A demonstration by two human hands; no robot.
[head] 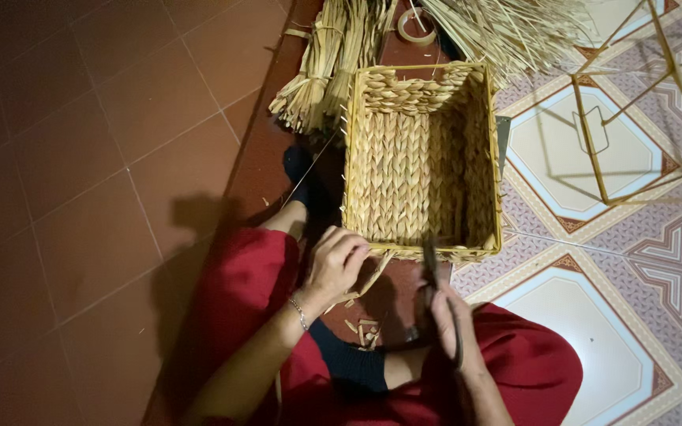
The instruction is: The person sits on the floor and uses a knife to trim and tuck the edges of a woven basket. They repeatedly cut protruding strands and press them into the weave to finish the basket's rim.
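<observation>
Basket (420, 158) before knees; straw bundles (329, 63) behind

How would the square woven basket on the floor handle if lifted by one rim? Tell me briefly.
The woven basket is probably light for its size, being plaited from dried straw-like strands. Its walls stand upright unsupported, so it likely keeps its shape, flexing slightly. Its broad flat bottom suggests it would slide rather than tip when pushed.

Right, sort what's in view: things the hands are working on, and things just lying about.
In hand:
woven basket
left hand gripping a straw strand at the rim
right hand holding dark scissors

Lying about:
straw bundles
tape roll
wire frame
cut scraps
</observation>
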